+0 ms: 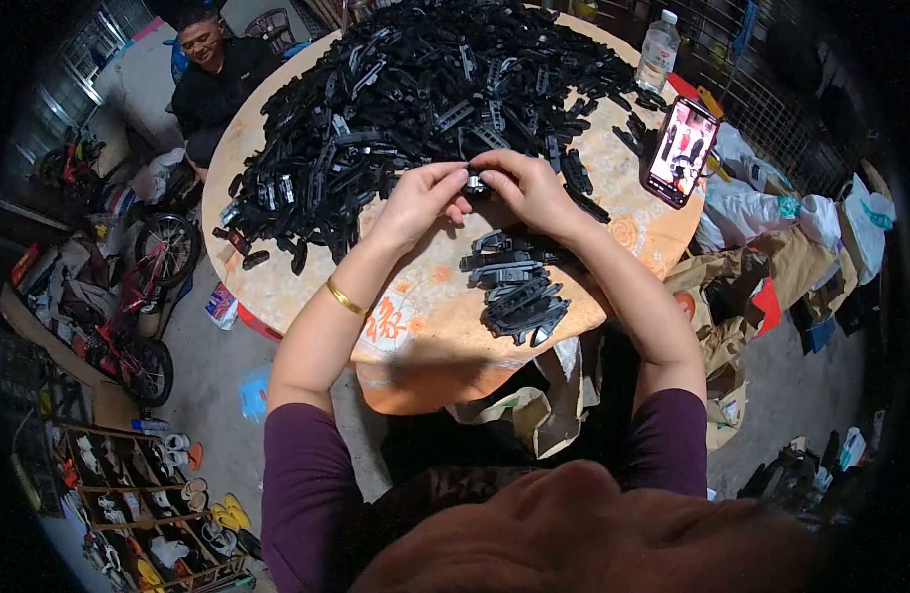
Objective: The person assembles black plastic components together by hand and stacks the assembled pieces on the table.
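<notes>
Both my hands meet over the table, just in front of a large heap of black plastic parts point(415, 119). Thumb and fingertips of my left hand point(423, 203) pinch one side of a small black plastic part point(477, 183) with a shiny spot. From the other side my right hand point(527, 194) grips the same part, its fingers bent around it. Much of the part is hidden by the fingers. Closer to me, below my right hand, lies a smaller row of similar long, narrow black parts point(519, 287), stacked side by side.
The round table point(435, 341) has a patterned orange-cream cover. At its right edge stand a lit phone point(682, 153) and a clear bottle point(659, 54). Another person point(218, 84) sits at the far left. Bags point(771, 212) lie right; a bicycle point(164, 252) and shoe rack point(154, 494) left.
</notes>
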Available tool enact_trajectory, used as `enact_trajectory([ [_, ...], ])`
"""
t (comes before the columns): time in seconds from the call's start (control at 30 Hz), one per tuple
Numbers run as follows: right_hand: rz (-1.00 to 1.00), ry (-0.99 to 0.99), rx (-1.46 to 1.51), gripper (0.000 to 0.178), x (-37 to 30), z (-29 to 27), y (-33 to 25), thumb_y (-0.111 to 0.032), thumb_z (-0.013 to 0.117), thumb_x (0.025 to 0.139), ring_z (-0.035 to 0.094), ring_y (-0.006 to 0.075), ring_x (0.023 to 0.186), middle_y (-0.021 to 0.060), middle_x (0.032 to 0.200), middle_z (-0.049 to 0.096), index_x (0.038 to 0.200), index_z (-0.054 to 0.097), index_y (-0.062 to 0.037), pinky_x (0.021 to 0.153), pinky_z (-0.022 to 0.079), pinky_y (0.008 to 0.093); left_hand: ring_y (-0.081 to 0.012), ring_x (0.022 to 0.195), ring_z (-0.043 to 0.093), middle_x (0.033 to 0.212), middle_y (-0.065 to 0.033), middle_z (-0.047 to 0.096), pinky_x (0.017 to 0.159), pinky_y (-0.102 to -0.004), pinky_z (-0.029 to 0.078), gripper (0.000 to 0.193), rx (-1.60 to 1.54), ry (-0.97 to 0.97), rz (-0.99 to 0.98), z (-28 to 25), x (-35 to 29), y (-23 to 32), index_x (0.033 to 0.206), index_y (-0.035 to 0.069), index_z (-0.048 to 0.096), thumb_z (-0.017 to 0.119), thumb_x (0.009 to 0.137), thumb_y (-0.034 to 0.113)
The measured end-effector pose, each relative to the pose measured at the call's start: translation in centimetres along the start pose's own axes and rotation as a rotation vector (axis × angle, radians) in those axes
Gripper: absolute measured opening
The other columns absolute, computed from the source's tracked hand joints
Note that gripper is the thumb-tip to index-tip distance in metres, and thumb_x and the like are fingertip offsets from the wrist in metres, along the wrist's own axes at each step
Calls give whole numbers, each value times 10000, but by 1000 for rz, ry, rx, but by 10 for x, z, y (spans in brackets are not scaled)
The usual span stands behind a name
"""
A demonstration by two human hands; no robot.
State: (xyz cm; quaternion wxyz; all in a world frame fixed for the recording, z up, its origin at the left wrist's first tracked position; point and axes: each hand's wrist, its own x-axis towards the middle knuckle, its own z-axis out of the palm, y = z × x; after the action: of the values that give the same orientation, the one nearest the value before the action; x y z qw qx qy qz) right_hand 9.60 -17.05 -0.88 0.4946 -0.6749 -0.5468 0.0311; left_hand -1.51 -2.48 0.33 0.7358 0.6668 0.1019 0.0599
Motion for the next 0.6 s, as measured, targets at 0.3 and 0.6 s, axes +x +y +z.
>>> enact_trajectory([
  [0.3,178,116,336,210,1,7,10,-90,587,832,591,171,672,103,882,591,1026,560,-12,608,485,275,-91,561,547,804,-61,632,492,-234,446,368,559,132,294,17,-10,1,1128,17,567,652,777,87],
  [0.6,10,226,-27,308,-1,9,10,-63,611,821,594,137,782,76,1035,494,1110,510,-23,661,510,249,-268,817,631,920,-182,633,718,-321,484,379,800,183,489,14,-10,0,1084,-4,575,680,739,111],
])
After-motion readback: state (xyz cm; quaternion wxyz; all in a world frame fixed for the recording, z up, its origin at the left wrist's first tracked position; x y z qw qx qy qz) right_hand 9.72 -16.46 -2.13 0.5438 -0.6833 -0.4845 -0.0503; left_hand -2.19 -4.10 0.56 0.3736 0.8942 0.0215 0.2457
